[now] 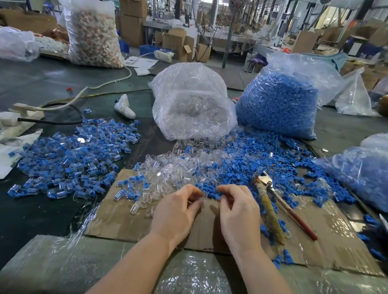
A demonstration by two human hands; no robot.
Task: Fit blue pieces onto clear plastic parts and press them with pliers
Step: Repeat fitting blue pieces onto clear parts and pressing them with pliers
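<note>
My left hand [176, 211] pinches a clear plastic part [203, 199] between thumb and fingers over the cardboard sheet [336, 243]. My right hand [238, 213] hovers close beside it with curled fingers pinching something small; what it holds is hidden. Loose clear parts [169, 170] lie heaped just beyond my hands, and loose blue pieces [254, 158] spread to the right of them. The pliers [271, 202], with a wrapped yellowish handle and a red one, rest on the cardboard right of my right hand. A pile of fitted blue-and-clear parts [74, 156] lies at the left.
A bag of clear parts [193, 101] and a bag of blue pieces [279, 103] stand behind the heaps. Another bag of blue pieces [376, 175] sits at the right. A power strip with cables [21, 116] is at the left. Bubble wrap [193, 283] covers the near edge.
</note>
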